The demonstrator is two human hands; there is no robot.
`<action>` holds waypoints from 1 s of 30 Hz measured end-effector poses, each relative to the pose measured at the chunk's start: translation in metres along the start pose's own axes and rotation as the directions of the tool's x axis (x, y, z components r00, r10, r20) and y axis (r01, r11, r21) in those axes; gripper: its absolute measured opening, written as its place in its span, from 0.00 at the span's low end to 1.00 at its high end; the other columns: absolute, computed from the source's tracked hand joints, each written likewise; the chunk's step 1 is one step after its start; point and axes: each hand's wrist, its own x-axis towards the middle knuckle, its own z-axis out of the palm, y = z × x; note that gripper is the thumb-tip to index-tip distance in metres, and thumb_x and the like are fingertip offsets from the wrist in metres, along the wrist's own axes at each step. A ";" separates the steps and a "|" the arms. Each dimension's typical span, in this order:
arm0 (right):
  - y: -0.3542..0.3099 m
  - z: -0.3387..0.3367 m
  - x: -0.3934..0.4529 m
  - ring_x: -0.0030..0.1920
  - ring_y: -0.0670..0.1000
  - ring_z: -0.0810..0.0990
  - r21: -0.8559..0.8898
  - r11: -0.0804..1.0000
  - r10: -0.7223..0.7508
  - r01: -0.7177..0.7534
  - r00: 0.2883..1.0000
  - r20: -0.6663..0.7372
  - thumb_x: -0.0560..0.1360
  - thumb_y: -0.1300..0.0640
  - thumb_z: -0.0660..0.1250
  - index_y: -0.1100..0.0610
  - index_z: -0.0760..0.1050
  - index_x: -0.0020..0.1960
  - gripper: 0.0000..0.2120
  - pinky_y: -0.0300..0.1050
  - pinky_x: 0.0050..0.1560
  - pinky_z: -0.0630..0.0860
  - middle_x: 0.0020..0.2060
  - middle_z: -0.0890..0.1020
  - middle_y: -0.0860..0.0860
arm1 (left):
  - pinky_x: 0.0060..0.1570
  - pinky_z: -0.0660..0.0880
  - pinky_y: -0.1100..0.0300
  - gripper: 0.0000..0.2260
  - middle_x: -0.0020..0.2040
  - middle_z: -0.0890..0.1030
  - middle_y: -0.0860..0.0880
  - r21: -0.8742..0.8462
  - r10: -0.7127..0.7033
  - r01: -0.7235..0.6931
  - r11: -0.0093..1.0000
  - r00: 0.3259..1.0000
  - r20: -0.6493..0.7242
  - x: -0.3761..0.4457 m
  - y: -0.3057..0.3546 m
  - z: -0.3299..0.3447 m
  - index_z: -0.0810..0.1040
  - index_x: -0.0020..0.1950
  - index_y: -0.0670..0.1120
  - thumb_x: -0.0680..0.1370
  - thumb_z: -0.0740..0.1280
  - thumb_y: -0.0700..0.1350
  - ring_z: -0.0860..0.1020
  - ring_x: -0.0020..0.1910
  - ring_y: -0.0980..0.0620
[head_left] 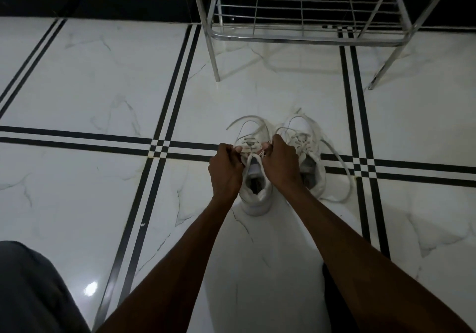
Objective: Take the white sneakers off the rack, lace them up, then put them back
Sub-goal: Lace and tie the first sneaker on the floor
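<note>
Two white sneakers stand side by side on the floor, toes pointing away from me. The left sneaker (256,193) sits between my hands. My left hand (225,169) and my right hand (280,164) are each closed on one end of its white lace (247,126), at the upper eyelets; the lace loops out over the toe. The right sneaker (313,167) stands just beyond my right hand, with its loose lace (343,175) trailing on the floor to the right.
A chrome wire shoe rack (301,36) stands on the floor straight ahead, its lower shelf bare. The white marble tiles carry black stripes (164,149). My dark trouser leg (33,291) fills the lower left corner.
</note>
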 end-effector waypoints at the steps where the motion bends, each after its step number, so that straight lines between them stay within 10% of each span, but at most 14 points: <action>1: -0.002 -0.001 -0.001 0.53 0.67 0.78 -0.001 1.000 0.011 -0.011 1.000 -0.002 0.80 0.59 0.60 0.63 0.71 0.55 0.08 0.58 0.50 0.74 0.50 0.81 0.64 | 0.41 0.65 0.63 0.05 0.49 0.84 0.45 -0.030 -0.016 0.016 0.999 1.000 -0.006 -0.001 0.000 0.001 0.78 0.56 0.39 0.81 0.65 0.38 0.76 0.43 0.51; 4: -0.004 0.000 -0.004 0.53 0.67 0.78 0.011 0.999 0.045 -0.045 0.999 -0.005 0.79 0.59 0.61 0.62 0.71 0.56 0.08 0.59 0.52 0.75 0.51 0.81 0.64 | 0.46 0.81 0.48 0.06 0.47 0.84 0.44 -0.137 -0.056 0.051 0.989 0.998 -0.027 -0.003 0.000 0.004 0.79 0.53 0.40 0.82 0.64 0.40 0.83 0.45 0.44; 10: 0.003 -0.009 0.004 0.46 0.61 0.82 0.159 0.986 0.034 -0.046 0.996 0.079 0.81 0.52 0.61 0.58 0.72 0.42 0.13 0.53 0.44 0.77 0.42 0.83 0.57 | 0.49 0.82 0.38 0.07 0.46 0.84 0.44 -0.309 -0.076 0.127 0.942 0.982 0.172 0.007 -0.003 -0.005 0.77 0.50 0.44 0.82 0.64 0.47 0.84 0.47 0.43; 16: 0.005 -0.041 0.024 0.48 0.55 0.85 0.765 0.584 0.174 -0.271 0.962 0.209 0.80 0.59 0.66 0.54 0.81 0.44 0.08 0.51 0.46 0.82 0.44 0.87 0.53 | 0.50 0.84 0.54 0.13 0.48 0.87 0.44 -0.581 0.009 0.132 0.803 0.972 0.234 0.017 0.023 -0.043 0.79 0.56 0.37 0.83 0.67 0.48 0.85 0.48 0.50; 19: -0.006 -0.047 0.033 0.37 0.43 0.82 0.660 0.740 0.066 -0.130 0.991 0.121 0.79 0.55 0.68 0.55 0.84 0.50 0.07 0.39 0.36 0.76 0.40 0.87 0.52 | 0.55 0.82 0.56 0.10 0.48 0.87 0.46 -0.580 0.126 0.019 0.814 0.970 0.209 0.032 0.039 -0.061 0.82 0.54 0.41 0.82 0.68 0.47 0.85 0.50 0.51; 22: -0.029 -0.049 0.030 0.33 0.38 0.78 0.379 0.919 -0.244 0.110 0.913 0.326 0.79 0.63 0.66 0.63 0.84 0.47 0.09 0.35 0.38 0.73 0.41 0.86 0.55 | 0.55 0.79 0.56 0.10 0.48 0.87 0.48 -0.512 0.263 -0.129 0.849 0.944 0.199 0.042 0.050 -0.072 0.85 0.51 0.43 0.82 0.69 0.49 0.84 0.52 0.50; 25: -0.050 -0.054 0.023 0.38 0.44 0.78 0.258 0.943 -0.321 0.210 0.782 0.535 0.81 0.56 0.63 0.59 0.84 0.47 0.12 0.37 0.42 0.72 0.41 0.84 0.52 | 0.52 0.78 0.61 0.11 0.48 0.87 0.47 -0.487 0.325 -0.167 0.857 0.909 0.261 0.047 0.053 -0.076 0.85 0.51 0.41 0.82 0.69 0.48 0.84 0.50 0.53; 30: -0.042 -0.057 0.038 0.30 0.46 0.73 0.200 0.941 -0.333 0.271 0.844 0.420 0.78 0.43 0.66 0.53 0.80 0.34 0.19 0.43 0.38 0.69 0.31 0.80 0.49 | 0.45 0.77 0.63 0.20 0.42 0.82 0.47 -0.442 0.266 -0.041 0.896 0.847 0.461 0.041 0.035 -0.066 0.78 0.49 0.37 0.87 0.55 0.51 0.80 0.42 0.56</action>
